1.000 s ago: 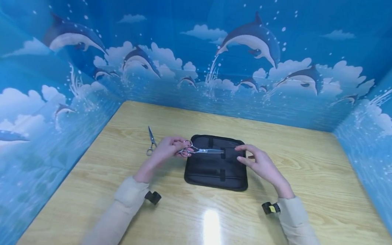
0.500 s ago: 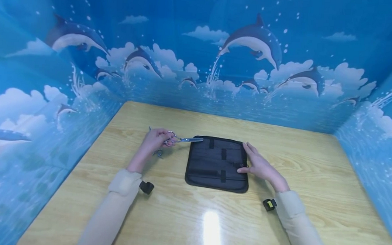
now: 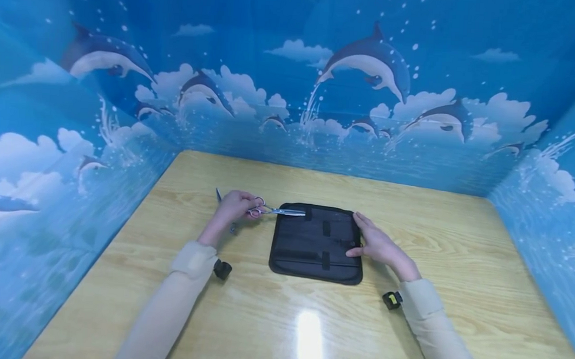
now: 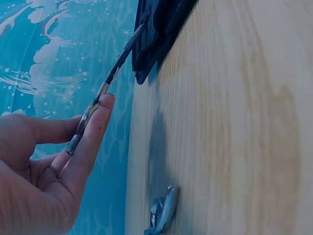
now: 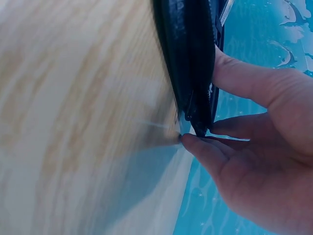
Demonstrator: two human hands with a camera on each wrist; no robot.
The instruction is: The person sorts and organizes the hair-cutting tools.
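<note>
Silver scissors [image 3: 286, 212] at far L corner of blk case [image 3: 296, 242], loop end pinched betw thumb & fingers of L hand [image 3: 234, 206], blades together AFAICT. Long axis approx L-R, roughly along case's far edge, tip pointing R, away from L hand. Tip right by far strap [image 3: 309, 216]; tucked under, touching or just above, can't tell. Per L wrist view, loops clear of worktop [image 3: 246, 318], blades slanting over case edge.

Key relation: far strap directly R of L fingers, in line w/ blades. L hand def. nearer; R hand [image 3: 383, 247] over on opp. edge of case. R fingers spread, not curled, touching case: thumb on face, other fingertips at far R corner per R wrist view. Prob. just steadying.

2nd scissors [image 4: 164, 210] on worktop below L hand, not held: handle in L wrist view, blade poking out past knuckles in head view, mid part hidden. Dolphin backdrop [image 3: 292, 93] behind, n/a.
</note>
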